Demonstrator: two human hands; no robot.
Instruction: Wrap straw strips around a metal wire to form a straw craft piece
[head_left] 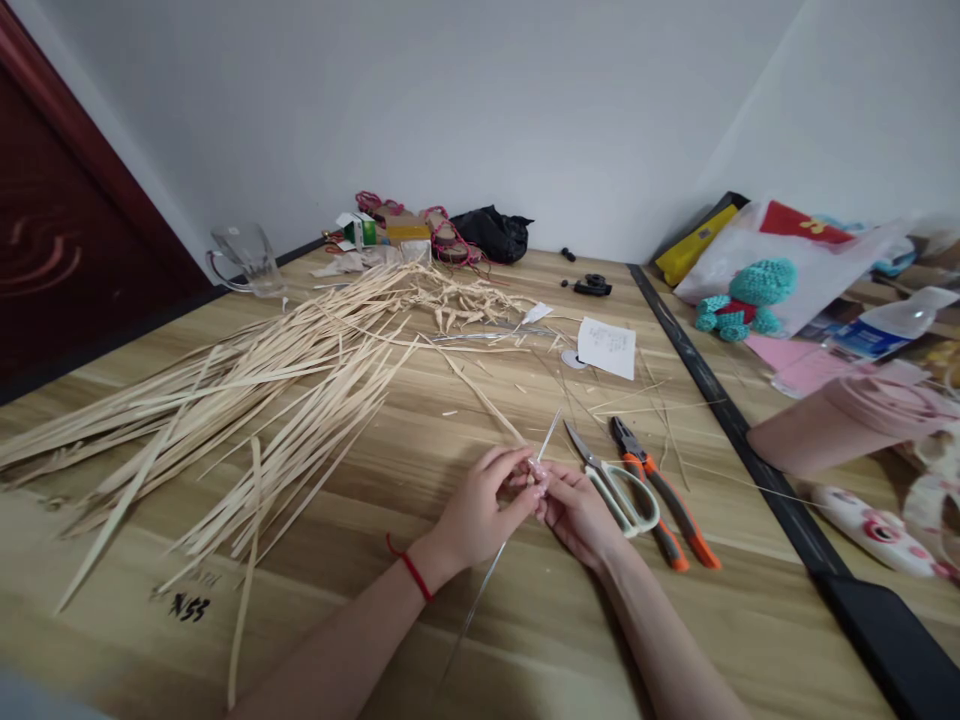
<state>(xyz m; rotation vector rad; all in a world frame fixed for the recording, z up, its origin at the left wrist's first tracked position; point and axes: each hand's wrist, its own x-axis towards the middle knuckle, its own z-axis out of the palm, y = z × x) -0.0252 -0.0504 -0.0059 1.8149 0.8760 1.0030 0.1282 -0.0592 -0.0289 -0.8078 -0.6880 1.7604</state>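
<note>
My left hand, a red cord round its wrist, and my right hand meet low in the middle, fingers closed together in a pinch. A thin metal rod passes slantwise between them, its upper end beyond the fingertips. One pale flat strip runs from the table up to my left fingertips. The fingers hide where strip and rod meet. Just right of my right hand lie scissors with pale handles and pliers with orange-and-black grips.
Long pale strips cover the table's left half, beside a bundle of twisted pieces. A glass mug stands back left. A written note lies past the scissors. On the right are a teal crocheted toy and a pink roll.
</note>
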